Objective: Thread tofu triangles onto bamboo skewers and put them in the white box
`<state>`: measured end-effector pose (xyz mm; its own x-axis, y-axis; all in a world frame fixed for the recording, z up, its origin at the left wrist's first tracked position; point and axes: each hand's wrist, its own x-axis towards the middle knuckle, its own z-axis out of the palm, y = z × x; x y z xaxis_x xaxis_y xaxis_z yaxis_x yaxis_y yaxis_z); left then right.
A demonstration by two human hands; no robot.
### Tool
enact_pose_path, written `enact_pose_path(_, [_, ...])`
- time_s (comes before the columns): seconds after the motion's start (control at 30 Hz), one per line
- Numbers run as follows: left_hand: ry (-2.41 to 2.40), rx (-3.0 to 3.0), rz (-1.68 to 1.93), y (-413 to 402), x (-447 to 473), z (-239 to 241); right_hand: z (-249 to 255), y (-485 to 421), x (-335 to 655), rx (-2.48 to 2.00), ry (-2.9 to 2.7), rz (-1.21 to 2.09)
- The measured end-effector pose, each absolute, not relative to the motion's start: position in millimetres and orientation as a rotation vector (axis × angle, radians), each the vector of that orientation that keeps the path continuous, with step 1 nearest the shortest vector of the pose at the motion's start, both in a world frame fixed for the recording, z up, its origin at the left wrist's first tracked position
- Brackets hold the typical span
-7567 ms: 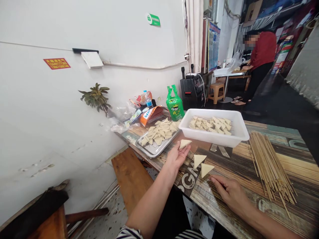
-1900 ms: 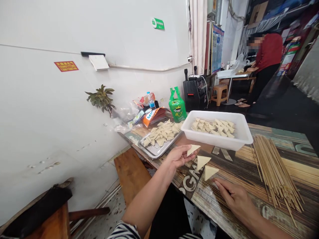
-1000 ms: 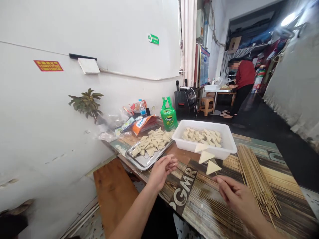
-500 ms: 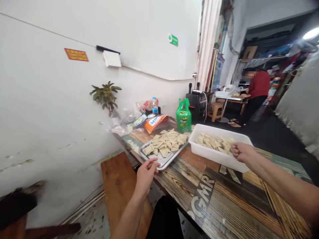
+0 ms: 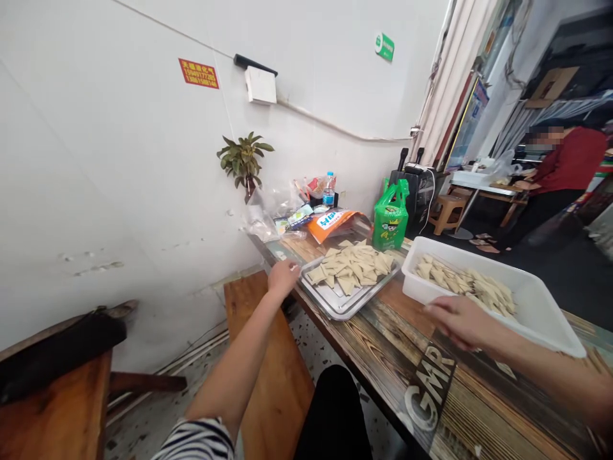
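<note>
My left hand [image 5: 283, 278] is at the left edge of a metal tray [image 5: 335, 308]. Its fingers are curled, and whatever they hold, if anything, is hidden. A heap of flat, pale, mostly triangular food pieces [image 5: 357, 267] lies on the tray. In front of the white plastic tub [image 5: 550, 319], my right hand [image 5: 460, 321] hovers over the table, smeared by motion. Its fingers point left, and I cannot make out anything in them. Similar pale pieces [image 5: 464, 281] lie inside the tub, with thin sticks among them.
Behind the tray on the wooden table [image 5: 378, 345] are a green plastic jug [image 5: 390, 220], an orange packet [image 5: 330, 223], clear bags and a water bottle [image 5: 328, 190]. A wooden bench [image 5: 268, 358] stands at left. Beyond, a person in red [image 5: 569, 160] works at another table.
My view has turned left. My left hand has moved from the tray's near corner to its left edge. My right hand has come out of the tub to its near side.
</note>
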<state>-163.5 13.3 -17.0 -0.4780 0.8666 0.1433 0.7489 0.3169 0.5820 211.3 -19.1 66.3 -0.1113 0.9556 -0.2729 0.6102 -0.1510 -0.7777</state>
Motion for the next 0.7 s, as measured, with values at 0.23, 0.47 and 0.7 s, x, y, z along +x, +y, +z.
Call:
enact_pose_path(0.23, [2.306, 1.74, 0.564, 76, -156, -5, 24, 22, 131, -1.865, -1.349, 1.458])
enact_pose_path(0.47, [2.277, 1.86, 0.357, 91, -150, -12, 4, 71, 123, -1.956, -1.114, 1.518])
enact_pose_path(0.7, [2.302, 1.804, 0.18, 99, -144, -16, -7, 85, 113, -2.011, -1.027, 1.492])
